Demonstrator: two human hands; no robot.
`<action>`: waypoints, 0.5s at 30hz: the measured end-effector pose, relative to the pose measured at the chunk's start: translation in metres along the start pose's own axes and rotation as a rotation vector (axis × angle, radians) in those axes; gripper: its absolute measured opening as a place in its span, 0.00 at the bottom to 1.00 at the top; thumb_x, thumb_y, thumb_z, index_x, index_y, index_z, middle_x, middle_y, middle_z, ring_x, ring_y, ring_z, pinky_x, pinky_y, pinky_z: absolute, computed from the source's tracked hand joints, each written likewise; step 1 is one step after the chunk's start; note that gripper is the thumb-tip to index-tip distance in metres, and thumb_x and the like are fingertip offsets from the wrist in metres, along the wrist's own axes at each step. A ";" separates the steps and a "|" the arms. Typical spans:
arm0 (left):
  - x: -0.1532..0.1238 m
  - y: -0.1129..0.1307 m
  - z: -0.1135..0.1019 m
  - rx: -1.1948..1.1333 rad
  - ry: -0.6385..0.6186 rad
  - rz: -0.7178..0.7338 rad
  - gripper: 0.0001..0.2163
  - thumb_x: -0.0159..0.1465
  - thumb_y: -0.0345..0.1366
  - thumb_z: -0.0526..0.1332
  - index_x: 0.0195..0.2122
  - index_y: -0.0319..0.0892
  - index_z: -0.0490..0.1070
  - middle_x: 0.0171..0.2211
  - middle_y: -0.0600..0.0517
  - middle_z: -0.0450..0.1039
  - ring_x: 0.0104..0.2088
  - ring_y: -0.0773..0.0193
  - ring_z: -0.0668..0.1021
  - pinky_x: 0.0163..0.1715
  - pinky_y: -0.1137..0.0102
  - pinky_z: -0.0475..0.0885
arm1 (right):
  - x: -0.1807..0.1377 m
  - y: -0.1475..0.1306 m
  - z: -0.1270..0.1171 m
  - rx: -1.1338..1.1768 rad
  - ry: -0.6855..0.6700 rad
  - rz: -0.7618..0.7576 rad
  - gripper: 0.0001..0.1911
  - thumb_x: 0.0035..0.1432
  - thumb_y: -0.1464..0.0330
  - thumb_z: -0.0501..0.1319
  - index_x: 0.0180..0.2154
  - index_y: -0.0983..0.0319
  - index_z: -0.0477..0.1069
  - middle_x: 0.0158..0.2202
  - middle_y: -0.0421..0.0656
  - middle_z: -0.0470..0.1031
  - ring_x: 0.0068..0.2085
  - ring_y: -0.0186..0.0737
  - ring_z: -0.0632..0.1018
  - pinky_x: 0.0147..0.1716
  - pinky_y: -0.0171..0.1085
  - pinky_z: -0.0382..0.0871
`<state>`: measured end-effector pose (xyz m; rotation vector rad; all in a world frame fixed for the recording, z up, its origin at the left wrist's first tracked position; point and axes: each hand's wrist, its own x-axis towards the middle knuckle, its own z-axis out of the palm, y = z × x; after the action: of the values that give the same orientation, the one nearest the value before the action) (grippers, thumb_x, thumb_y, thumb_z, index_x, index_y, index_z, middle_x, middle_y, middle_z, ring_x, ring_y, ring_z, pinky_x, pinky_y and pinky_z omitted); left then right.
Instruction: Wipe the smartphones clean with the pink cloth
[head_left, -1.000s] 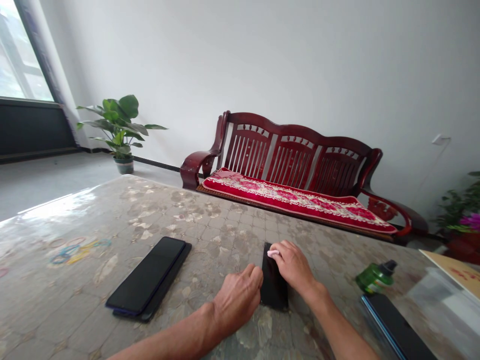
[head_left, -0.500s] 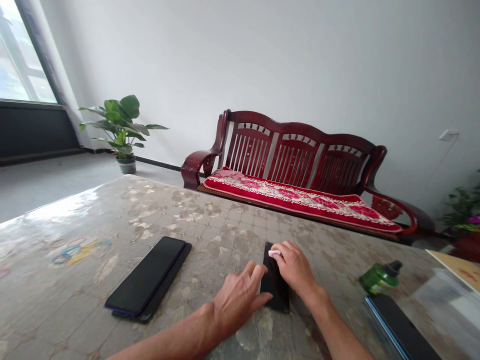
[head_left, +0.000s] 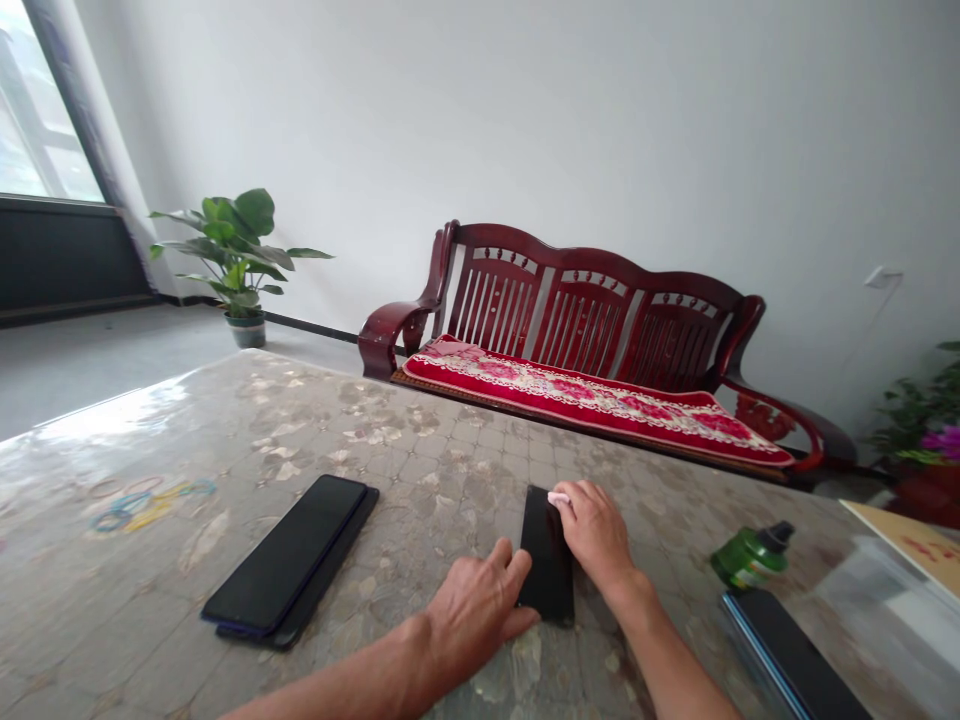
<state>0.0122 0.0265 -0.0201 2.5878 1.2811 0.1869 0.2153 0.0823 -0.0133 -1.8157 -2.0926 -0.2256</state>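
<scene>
A black smartphone (head_left: 546, 575) lies on the patterned tabletop (head_left: 420, 450), between my hands. My left hand (head_left: 480, 600) is at its near left side, with the thumb by the lower edge and the fingers against the left edge, gripping that corner. At the far right part of the screen, my right hand (head_left: 596, 530) has its fingers closed on a small pale pink wad (head_left: 558, 498); its material is too small to tell. To the left lie two stacked dark phones (head_left: 292, 555), the upper one slightly offset.
A green bottle (head_left: 748, 556) with a black top stands at the right, near stacked phones (head_left: 791, 650) and a clear plastic box (head_left: 885, 600). Coloured rubber bands (head_left: 142, 505) lie at the left. Behind the table are a wooden bench (head_left: 577, 320) and a potted plant (head_left: 244, 255).
My right hand and the pale wad have shifted slightly right over the screen, uncovering more of it. My left hand stays at the phone's left side. The whole view has moved a little.
</scene>
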 end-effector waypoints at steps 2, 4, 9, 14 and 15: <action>0.001 0.001 0.000 0.006 0.008 0.009 0.15 0.64 0.45 0.64 0.46 0.44 0.64 0.42 0.51 0.71 0.36 0.55 0.80 0.32 0.65 0.77 | -0.003 0.001 0.000 0.031 -0.003 0.006 0.10 0.66 0.68 0.53 0.36 0.57 0.73 0.35 0.42 0.73 0.39 0.40 0.73 0.39 0.35 0.59; 0.001 0.002 -0.001 0.017 0.017 0.020 0.15 0.64 0.45 0.65 0.45 0.44 0.64 0.41 0.50 0.71 0.36 0.54 0.80 0.32 0.65 0.77 | -0.007 0.000 -0.003 0.078 -0.030 -0.012 0.11 0.66 0.68 0.53 0.35 0.57 0.73 0.34 0.41 0.73 0.38 0.38 0.74 0.37 0.34 0.60; 0.002 0.003 -0.002 0.030 0.018 0.026 0.15 0.64 0.45 0.65 0.45 0.43 0.65 0.41 0.50 0.71 0.35 0.53 0.80 0.30 0.63 0.78 | -0.011 0.000 -0.013 0.145 -0.098 -0.075 0.11 0.65 0.68 0.53 0.35 0.56 0.73 0.35 0.39 0.73 0.37 0.36 0.74 0.37 0.32 0.60; 0.001 0.003 -0.003 0.020 -0.001 0.032 0.16 0.65 0.45 0.64 0.47 0.44 0.64 0.42 0.50 0.71 0.35 0.53 0.80 0.31 0.63 0.78 | 0.003 0.006 -0.005 0.055 -0.048 -0.037 0.10 0.65 0.69 0.53 0.35 0.57 0.73 0.35 0.41 0.73 0.39 0.39 0.74 0.39 0.34 0.60; 0.002 0.002 -0.003 0.019 -0.001 0.033 0.16 0.65 0.45 0.64 0.47 0.44 0.64 0.42 0.50 0.71 0.35 0.53 0.80 0.31 0.63 0.78 | 0.005 0.006 -0.003 0.046 -0.036 -0.020 0.10 0.64 0.70 0.53 0.35 0.57 0.73 0.35 0.42 0.73 0.39 0.40 0.74 0.38 0.34 0.59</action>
<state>0.0141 0.0270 -0.0163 2.6266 1.2463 0.1805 0.2214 0.0870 -0.0095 -1.7861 -2.1234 -0.1490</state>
